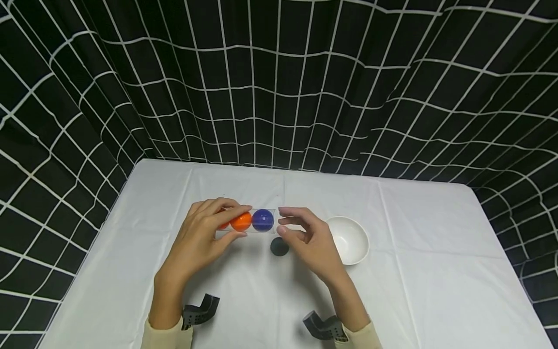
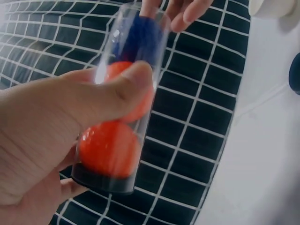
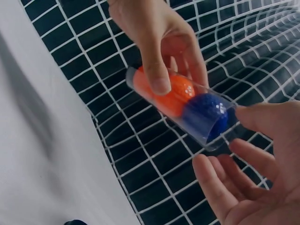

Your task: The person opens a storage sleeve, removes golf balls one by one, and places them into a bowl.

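My left hand [image 1: 200,232] grips a clear tube [image 2: 161,51] around its middle, thumb on one side and fingers on the other. Inside, in a row, are two orange balls [image 2: 110,149] and a dark blue ball [image 1: 263,220] nearest the uncapped end. A black cap [image 2: 103,180] closes the other end. My right hand [image 1: 311,237] is at the uncapped end with fingers spread and loosely bent, holding nothing. Whether its fingertips touch the rim is hard to tell. Below the tube, a dark round disc [image 1: 279,246] lies on the table.
A white bowl [image 1: 363,249] stands just right of my right hand on the white-covered table [image 1: 436,271]. Black curtains with a white grid [image 1: 261,97] rise behind the table and at its sides. Both wrists carry dark mounts [image 1: 322,327].
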Available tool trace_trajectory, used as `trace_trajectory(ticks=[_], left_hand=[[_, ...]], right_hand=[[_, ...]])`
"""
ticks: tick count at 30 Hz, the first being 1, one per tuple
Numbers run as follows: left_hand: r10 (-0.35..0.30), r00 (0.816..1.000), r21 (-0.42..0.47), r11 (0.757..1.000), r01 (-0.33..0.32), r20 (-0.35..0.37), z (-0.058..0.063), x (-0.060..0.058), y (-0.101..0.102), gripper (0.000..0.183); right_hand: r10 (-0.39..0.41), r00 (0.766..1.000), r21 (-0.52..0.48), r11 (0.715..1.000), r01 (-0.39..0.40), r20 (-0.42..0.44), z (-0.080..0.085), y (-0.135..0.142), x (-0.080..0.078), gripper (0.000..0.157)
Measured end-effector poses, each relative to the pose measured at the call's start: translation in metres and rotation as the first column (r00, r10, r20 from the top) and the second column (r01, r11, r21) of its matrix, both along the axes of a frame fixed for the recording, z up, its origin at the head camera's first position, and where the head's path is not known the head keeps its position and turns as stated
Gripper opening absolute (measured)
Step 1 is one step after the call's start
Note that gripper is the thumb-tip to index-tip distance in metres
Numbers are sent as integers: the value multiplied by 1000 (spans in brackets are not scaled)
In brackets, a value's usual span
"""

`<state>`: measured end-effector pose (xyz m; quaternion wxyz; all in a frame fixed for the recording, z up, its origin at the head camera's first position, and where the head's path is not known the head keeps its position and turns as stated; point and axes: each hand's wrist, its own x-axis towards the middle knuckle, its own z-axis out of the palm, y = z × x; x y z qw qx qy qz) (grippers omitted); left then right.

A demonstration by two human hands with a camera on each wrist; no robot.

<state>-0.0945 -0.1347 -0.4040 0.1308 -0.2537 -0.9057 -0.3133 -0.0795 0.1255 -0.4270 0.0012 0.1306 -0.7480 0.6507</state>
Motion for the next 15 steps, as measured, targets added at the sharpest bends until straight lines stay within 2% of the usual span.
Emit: trace_trajectory(ticks=[8, 15], left_hand=[[19, 992, -90, 995, -30, -127, 5, 2, 1, 51], [20, 980, -96, 995, -40, -199, 7, 4, 1, 51]], right_hand=[[31, 999, -53, 998, -32, -22, -3, -1, -1, 41], [53, 998, -73, 996, -54, -19, -5, -2, -3, 43]])
